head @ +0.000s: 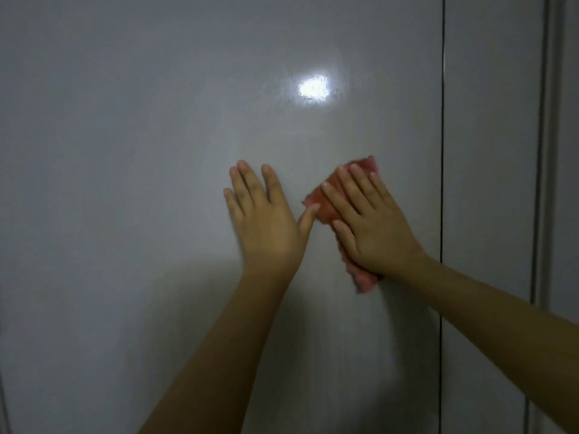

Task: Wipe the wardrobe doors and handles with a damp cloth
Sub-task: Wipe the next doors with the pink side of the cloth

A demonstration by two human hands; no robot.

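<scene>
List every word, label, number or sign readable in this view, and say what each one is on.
None: no readable text anywhere.
Wardrobe door: plain grey, only a light glare.
Pink cloth under the right hand: no label visible.
Left hand: bare, flat on the door.

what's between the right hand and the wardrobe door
In the head view, a folded pink cloth lies between the right hand and the wardrobe door, pressed flat by straight fingers.

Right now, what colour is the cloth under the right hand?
Pinkish red, seen in the head view: the cloth lies under the right hand.
</scene>
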